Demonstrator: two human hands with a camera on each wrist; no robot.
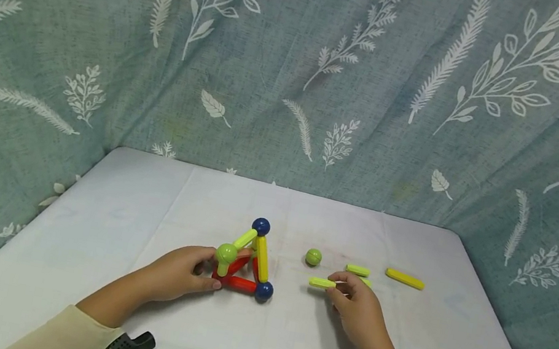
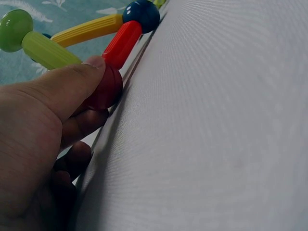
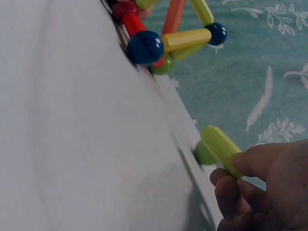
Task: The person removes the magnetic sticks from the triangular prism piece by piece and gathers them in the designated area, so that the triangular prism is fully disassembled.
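A frame of magnetic sticks and balls stands on the table. Its yellow stick [image 1: 262, 259] runs between a top blue ball [image 1: 261, 226] and a lower blue ball [image 1: 263, 291]. My left hand [image 1: 178, 272] grips the frame's near left corner, thumb and fingers around a dark red ball [image 2: 108, 91]. From that corner a red stick [image 1: 240, 283] leads to the lower blue ball, and a yellow-green stick [image 2: 50, 50] rises to a green ball [image 2: 16, 30]. My right hand [image 1: 357, 307] pinches a loose yellow-green stick [image 1: 321, 282] by one end, pointing toward the frame.
A loose green ball [image 1: 313, 257] lies between the frame and my right hand. Beyond that hand are a short yellow-green stick [image 1: 357, 270], another partly hidden by the fingers, and a longer yellow stick [image 1: 404, 279]. A patterned curtain [image 1: 296, 78] hangs behind the white table [image 1: 206, 336].
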